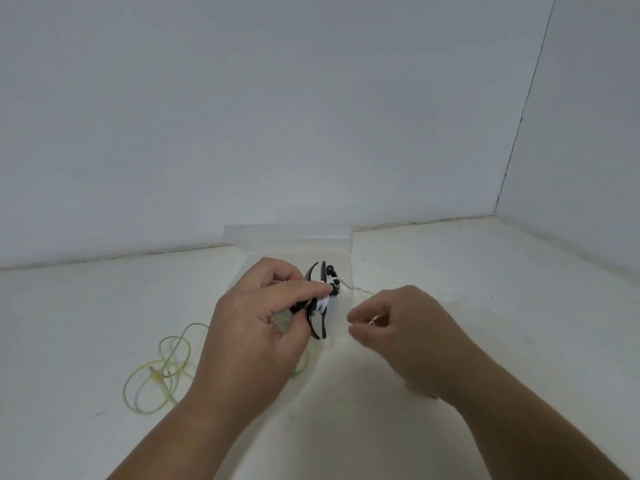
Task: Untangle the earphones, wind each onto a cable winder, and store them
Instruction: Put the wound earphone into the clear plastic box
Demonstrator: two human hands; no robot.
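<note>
- The yellow-green earphones (162, 368) lie far left in loose loops on the white bench (485, 306), plug among the coils. No hand touches them, and they are not yet wound.
- The left hand (256, 327) comes next, its fingers curled round a black cable winder (317, 303). It holds the winder on edge, so the discs stand roughly upright and the spool's axis runs left to right.
- The white earphone cable (360, 290) sits in several turns on the spool between the discs. A short free strand leaves the winder's right side, slightly slack, and runs towards the other hand.
- A clear box (287, 235) stands open just behind the winder, its lid raised against the wall. Little of its inside shows from here.
- The right hand (398, 327) is just right of the winder, fingers curled and thumb close to forefinger. It appears to pinch the tail of the white strand, though the thin cable is hard to make out there.
- My reading is that the winding is nearly finished. The tail lies on the winder's right, nearer the right hand, so that hand would carry it round the spool across the axis while the left hand steadies the winder.
</note>
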